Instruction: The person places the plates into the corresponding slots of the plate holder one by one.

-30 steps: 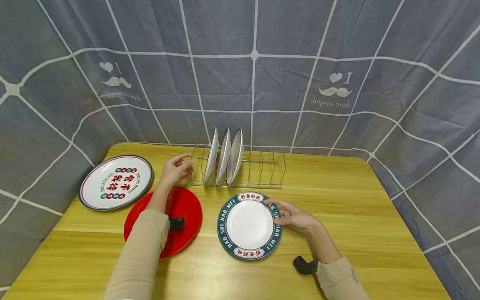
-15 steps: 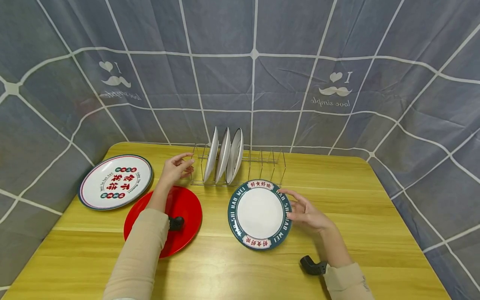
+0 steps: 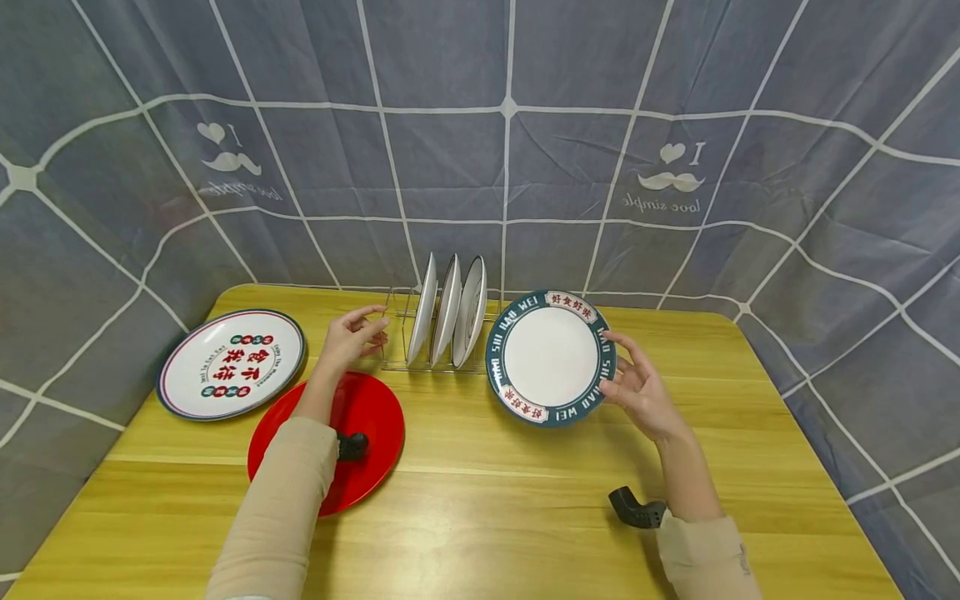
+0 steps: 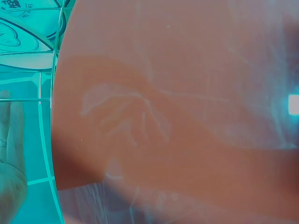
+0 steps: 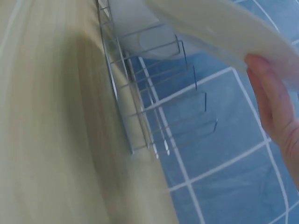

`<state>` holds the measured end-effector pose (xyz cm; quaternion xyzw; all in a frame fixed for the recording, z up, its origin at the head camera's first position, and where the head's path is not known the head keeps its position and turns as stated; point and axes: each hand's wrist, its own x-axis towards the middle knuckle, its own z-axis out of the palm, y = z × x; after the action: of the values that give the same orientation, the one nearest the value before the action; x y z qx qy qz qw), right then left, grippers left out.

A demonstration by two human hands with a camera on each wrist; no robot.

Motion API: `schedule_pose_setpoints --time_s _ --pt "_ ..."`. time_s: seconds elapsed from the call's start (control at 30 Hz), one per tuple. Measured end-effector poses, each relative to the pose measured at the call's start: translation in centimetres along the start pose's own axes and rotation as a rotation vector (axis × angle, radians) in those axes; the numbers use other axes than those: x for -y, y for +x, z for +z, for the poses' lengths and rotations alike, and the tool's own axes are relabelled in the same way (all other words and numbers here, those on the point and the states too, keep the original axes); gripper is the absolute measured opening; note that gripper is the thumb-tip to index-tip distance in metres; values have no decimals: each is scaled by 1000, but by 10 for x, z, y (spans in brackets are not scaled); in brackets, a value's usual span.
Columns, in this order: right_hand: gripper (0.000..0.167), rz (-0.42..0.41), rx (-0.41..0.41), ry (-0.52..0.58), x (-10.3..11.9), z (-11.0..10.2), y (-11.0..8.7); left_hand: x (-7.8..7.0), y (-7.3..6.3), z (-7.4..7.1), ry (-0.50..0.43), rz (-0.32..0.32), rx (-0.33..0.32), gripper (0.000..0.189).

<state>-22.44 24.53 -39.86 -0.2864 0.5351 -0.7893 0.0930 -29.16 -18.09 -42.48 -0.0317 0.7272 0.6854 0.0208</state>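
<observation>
My right hand (image 3: 641, 392) pinches the right rim of a white plate (image 3: 551, 358) with a dark teal lettered border. The plate is tilted, its face toward the head camera, overlapping the right part of the wire dish rack (image 3: 397, 367). From the right wrist, the plate's pale underside (image 5: 224, 28) shows above the rack's wires (image 5: 163, 88), a finger at its edge. My left hand (image 3: 352, 337) is at the rack's left end, fingertips right at the end wire. Its fingers look fairly straight in the left wrist view. Three white plates (image 3: 447, 312) stand upright in the rack's left slots.
A red plate (image 3: 375, 467) lies under my left forearm. At the far left lies a large white plate (image 3: 232, 367) with red characters. The wooden table (image 3: 480, 542) meets a grey-blue checked curtain (image 3: 562, 167) at the back.
My right hand has lifted the teal-bordered plate from the table, carried it back and to the right, and tilted and turned it. My left hand has stayed at the rack's end.
</observation>
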Motion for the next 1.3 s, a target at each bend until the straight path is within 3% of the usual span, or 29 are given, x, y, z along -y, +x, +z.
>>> schedule_pose_setpoints --time_s 0.23,0.5,0.7,0.93,1.3 --pt "63 -6 -177 -101 3 16 22 0 1 0 -19 -13 -3 26" --pt "63 19 -296 -275 3 39 52 -3 0 1 7 -30 -9 41" --pt "63 18 -344 -385 -1 51 69 -2 0 0 -8 -24 -7 25" --pt "63 -47 -384 -562 -10 66 85 0 1 0 -18 -9 -6 25" --pt "62 -17 -392 -634 -3 102 101 -1 -1 1 -12 -2 5 26"
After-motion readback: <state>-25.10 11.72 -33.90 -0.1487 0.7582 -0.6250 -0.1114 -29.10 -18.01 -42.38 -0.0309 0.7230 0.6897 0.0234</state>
